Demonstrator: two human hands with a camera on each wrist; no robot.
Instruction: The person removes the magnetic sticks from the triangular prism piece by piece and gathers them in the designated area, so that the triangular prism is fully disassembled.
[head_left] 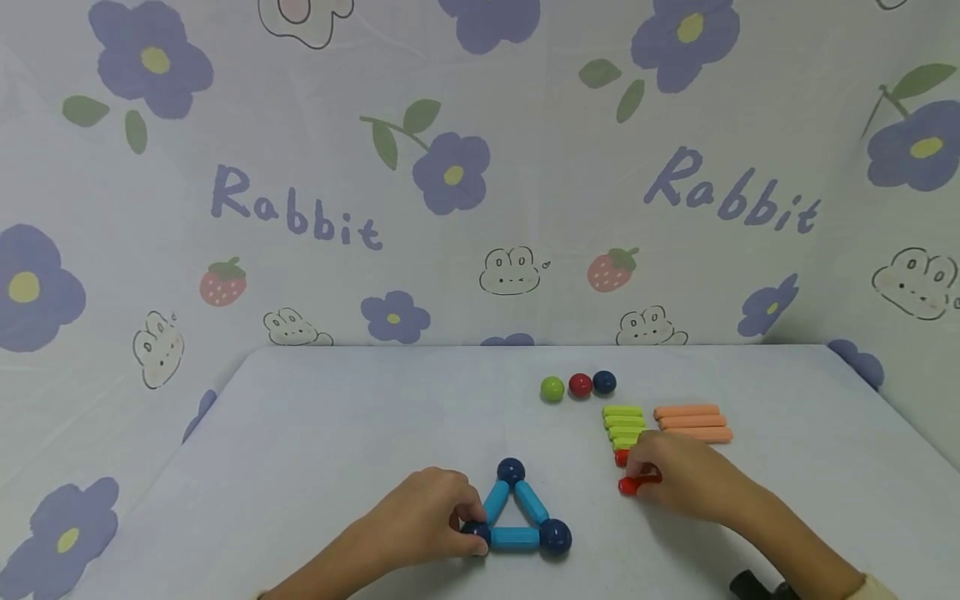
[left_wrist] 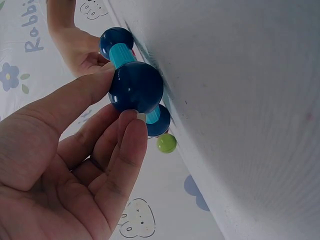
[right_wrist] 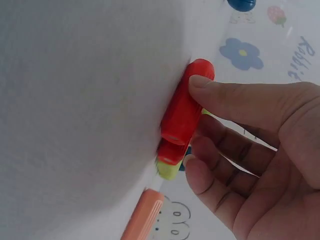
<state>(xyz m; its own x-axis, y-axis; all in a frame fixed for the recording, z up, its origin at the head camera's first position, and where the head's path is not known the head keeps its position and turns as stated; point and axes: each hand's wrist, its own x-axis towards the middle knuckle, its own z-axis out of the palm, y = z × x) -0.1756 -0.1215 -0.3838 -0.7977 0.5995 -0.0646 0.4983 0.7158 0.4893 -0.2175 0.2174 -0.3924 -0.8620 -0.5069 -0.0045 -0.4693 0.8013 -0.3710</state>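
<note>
I can read "Rabbit" twice in purple lettering on the printed cloth that rises at the far edge of the white bench. Near that edge stand a green ball, a red ball and a navy ball. The triangle of light-blue rods and navy balls sits toward the near side, with open bench to its left. The left hand has its grip pinched on the ball at the left corner. Well apart to the right, the right hand has its grip round the nearer red rod; the other red rod lies just beyond. Past that are the green rods, side by side, and three orange rods to their right, short of the bench's right edge.
</note>
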